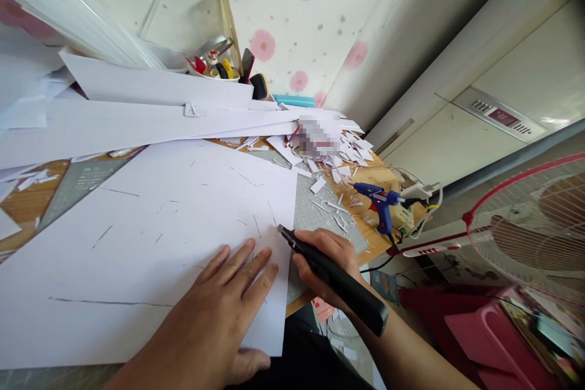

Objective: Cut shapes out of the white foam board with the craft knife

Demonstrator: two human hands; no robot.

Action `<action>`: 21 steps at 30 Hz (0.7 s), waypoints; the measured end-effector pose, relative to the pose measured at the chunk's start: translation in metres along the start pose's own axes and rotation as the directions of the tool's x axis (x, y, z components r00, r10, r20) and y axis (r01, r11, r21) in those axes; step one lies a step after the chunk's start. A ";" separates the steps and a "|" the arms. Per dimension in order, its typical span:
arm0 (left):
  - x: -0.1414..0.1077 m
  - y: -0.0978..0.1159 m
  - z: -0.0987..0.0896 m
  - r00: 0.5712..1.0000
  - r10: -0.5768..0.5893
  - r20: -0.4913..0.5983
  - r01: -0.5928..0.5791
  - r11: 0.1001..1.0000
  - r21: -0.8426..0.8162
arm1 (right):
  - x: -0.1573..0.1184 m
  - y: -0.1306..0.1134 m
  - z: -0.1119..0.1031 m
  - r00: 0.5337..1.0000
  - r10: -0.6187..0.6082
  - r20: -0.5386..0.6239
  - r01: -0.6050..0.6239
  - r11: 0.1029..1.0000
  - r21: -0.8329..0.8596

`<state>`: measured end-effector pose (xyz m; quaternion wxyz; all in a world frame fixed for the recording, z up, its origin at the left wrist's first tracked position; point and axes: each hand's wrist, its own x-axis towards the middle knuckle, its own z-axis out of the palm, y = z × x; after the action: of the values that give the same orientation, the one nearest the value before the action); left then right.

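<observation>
A large white sheet [137,244] with short dark marks and one long dark line lies across the grey cutting mat [315,213]. My left hand [223,311] rests flat on the sheet near its right edge, fingers spread, holding nothing. In my right hand [329,256] is a black utility knife [342,283], gripped between thumb and fingers. Its blade tip points up and left, at the sheet close to the right edge; whether it touches the surface is hard to tell.
White scraps [354,149] lie beyond the sheet. A blue glue gun [379,204] stands on the table's right side, with cables behind. Long white strips [137,125] and a tool container [214,73] are at the back. A fan [539,225] is at the right.
</observation>
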<state>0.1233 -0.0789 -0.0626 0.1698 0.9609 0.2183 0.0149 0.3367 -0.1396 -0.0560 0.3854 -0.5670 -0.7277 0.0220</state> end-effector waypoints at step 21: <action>-0.004 0.000 0.006 1.000 -0.005 -0.010 0.006 0.999 0.038 | -0.053 -0.004 -0.021 0.986 0.144 -0.090 -0.141 0.989 0.039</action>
<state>0.1205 -0.0825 -0.0676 0.1504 0.9632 0.2221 0.0150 0.3490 -0.1945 -0.0675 0.4252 -0.6116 -0.6663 0.0350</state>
